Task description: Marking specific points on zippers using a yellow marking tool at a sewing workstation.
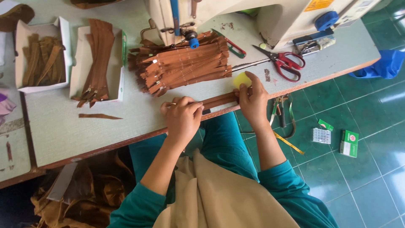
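A brown zipper strip point(217, 100) lies along the near edge of the grey table point(63, 126). My left hand point(182, 116) presses down on its left end with curled fingers. My right hand point(253, 101) pinches its right end, with a small yellow piece point(241, 79) just under the fingertips. Right behind my hands sits a big stack of brown zipper strips point(185, 63), reaching under the sewing machine point(261, 17).
Red-handled scissors point(280, 61) lie right of the stack. Two open white boxes with brown strips point(42, 55) point(98, 63) stand at the left, and a loose strip point(100, 116) lies near them. Small boxes point(349, 143) and a measuring tape point(287, 141) rest on the green tiled floor.
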